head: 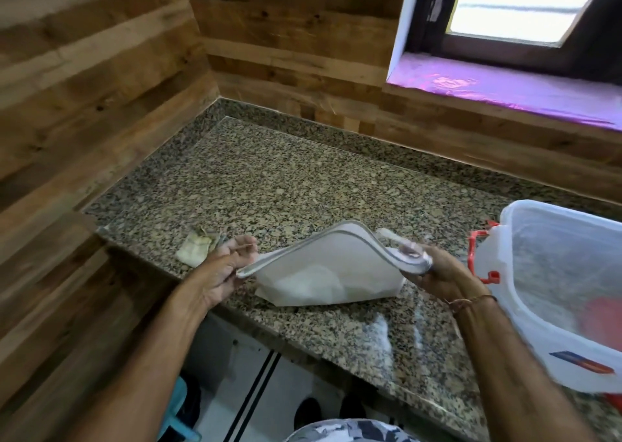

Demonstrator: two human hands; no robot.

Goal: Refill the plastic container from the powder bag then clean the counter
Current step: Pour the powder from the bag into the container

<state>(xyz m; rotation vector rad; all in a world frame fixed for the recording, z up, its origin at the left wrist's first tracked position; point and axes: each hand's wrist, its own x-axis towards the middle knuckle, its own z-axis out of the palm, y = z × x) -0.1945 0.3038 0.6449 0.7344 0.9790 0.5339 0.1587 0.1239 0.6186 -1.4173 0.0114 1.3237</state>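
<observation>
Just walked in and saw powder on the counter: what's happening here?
A person holds a white powder bag by its top edge, left hand at one end, right hand at the other. Its base rests on the granite counter. The open plastic container stands to the right. A powder streak lies nearby.

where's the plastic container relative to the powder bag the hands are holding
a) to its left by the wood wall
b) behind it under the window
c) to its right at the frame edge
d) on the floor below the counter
c: the plastic container sits right of the powder bag, beyond the right hand, cut off by the frame edge.
</observation>
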